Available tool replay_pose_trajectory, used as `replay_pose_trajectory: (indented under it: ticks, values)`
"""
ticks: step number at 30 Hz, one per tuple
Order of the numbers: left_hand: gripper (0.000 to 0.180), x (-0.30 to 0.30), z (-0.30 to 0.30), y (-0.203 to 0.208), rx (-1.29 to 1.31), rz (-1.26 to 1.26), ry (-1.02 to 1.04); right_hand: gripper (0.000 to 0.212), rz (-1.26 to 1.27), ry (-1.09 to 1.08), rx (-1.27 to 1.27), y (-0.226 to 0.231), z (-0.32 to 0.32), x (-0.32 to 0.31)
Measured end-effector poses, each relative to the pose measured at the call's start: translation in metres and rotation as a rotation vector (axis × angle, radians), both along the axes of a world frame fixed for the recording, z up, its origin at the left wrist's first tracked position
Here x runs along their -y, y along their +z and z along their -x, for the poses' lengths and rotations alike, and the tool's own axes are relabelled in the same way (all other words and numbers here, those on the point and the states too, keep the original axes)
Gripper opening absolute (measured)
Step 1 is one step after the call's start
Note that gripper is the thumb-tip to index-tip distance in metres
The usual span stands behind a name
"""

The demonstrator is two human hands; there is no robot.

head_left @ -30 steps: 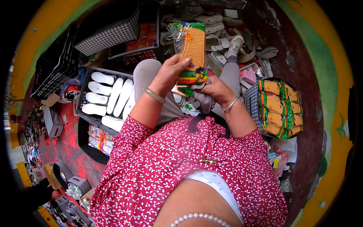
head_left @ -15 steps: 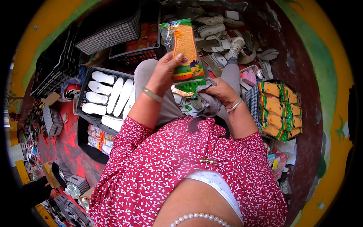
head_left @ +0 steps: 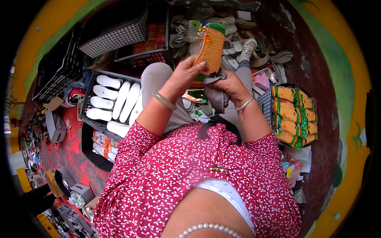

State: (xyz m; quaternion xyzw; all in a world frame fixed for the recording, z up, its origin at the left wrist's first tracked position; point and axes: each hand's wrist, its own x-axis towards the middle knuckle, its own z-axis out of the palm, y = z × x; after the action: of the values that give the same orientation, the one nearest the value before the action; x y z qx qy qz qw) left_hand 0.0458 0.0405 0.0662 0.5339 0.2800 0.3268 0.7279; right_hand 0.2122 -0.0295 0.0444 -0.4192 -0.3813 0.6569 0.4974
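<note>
2 hands (head_left: 206,79) on orange insole packet (head_left: 210,47), now tilted rightward, higher.

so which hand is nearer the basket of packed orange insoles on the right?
Right. The right hand sits just left of the basket of packed orange insoles; the left hand is farther left, gripping the orange insole pack.

An orange insole (head_left: 211,47) sits in a clear wrapper edged green, yellow and red. At nine o'clock, white insoles (head_left: 113,101) fill a black crate (head_left: 90,81). At three o'clock, a stack of packs (head_left: 294,116) shows orange banded with green. The blouse (head_left: 190,178) is red with small white sprigs. A black-and-white houndstooth box (head_left: 115,36) lies at eleven o'clock on the red floor (head_left: 73,152).
</note>
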Motion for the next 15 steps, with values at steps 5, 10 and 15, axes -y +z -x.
replay_pose_trajectory:
  ticks: [5, 10, 15]
  values:
    - [0.026, 0.0, 0.0, 0.0, 0.18, 0.257, 0.046, 0.028, -0.122, -0.219, -0.154, -0.009, 0.015, 0.005]
    - [0.025, 0.004, -0.001, -0.002, 0.292, 0.389, 0.034, 0.02, -0.187, -0.287, -0.138, -0.017, 0.014, 0.008]
    - [0.025, 0.001, 0.003, -0.004, 0.274, 0.357, 0.03, 0.02, -0.187, -0.222, -0.233, -0.019, 0.012, 0.009]
